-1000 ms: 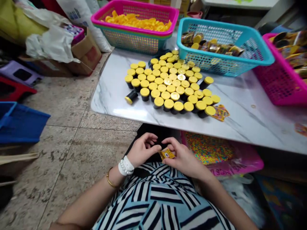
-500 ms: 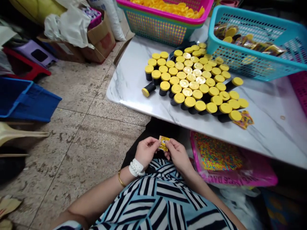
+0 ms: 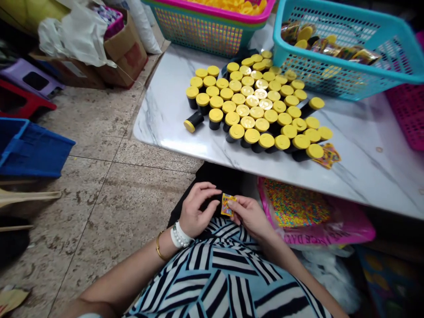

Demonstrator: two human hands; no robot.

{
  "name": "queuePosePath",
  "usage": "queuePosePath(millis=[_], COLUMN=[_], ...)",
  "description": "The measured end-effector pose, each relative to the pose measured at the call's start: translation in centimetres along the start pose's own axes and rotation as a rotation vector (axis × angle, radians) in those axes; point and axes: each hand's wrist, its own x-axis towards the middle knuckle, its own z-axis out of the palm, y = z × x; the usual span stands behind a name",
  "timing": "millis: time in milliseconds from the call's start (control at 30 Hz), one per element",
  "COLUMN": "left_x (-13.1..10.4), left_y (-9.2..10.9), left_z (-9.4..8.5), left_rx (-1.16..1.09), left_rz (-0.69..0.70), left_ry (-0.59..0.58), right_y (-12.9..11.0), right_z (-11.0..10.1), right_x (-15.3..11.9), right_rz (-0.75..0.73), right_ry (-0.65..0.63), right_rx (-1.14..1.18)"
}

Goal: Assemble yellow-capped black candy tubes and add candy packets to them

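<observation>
Printed yellow slip [image 3: 226,204] pinched in the right hand [image 3: 251,215], just past the near edge of the table [image 3: 367,179].
Left hand [image 3: 197,210] beside it, thumb and fingers parted; yellow-lidded black canisters [image 3: 256,112] crowd the tabletop, one lying toward the near left corner.

Marbled table [image 3: 159,106] with capped tubs [image 3: 216,116], baskets [image 3: 351,69]

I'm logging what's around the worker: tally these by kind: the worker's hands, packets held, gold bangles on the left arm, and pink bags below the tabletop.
Hands: 2 (left hand, right hand)
Held packet: 1
Gold bangle: 1
Pink bag: 1
Total: 5
</observation>
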Motion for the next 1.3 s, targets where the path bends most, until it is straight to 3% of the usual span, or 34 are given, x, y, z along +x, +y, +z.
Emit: queuePosePath(millis=[100,167,433,667,867,1100,1200,1300], left_x=[-0.3,-0.4,-0.4,0.5,0.9,1.2,1.7,2.4], left_y=[0.0,0.1,1.1,1.5,0.9,0.5,0.5,-0.2], left_z=[0.7,1.1,1.5,1.7,1.7,0.9,0.7,0.8], left_rx=[-0.115,-0.156,-0.110,-0.178,-0.432,-0.281,-0.237,-0.312], left_rz=[-0.301,-0.370,-0.315,-0.406,-0.647,-0.577,-0.535,-0.568], left_ry=[-0.028,-0.067,0.018,0.043,-0.055,-0.074,-0.075,-0.116], right_y=[0.2,0.2,0.5,0.1,0.0,-1.1,-0.4,1.7], right_z=[0.0,0.1,0.6,0.8,1.0,1.2,1.6,1.6], right_x=[0.0,-0.1,-0.4,-0.6,-0.5,-0.4,0.2,2.5], right_rz=[-0.059,-0.092,-0.245,-0.349,-0.438,-0.584,-0.658,-0.790], right_ry=[0.103,0.139,0.243,0.242,0.239,0.203,0.258,0.443], right_rx=[-0.049,-0.088,-0.246,-0.377,-0.427,-0.590,-0.705,-0.764])
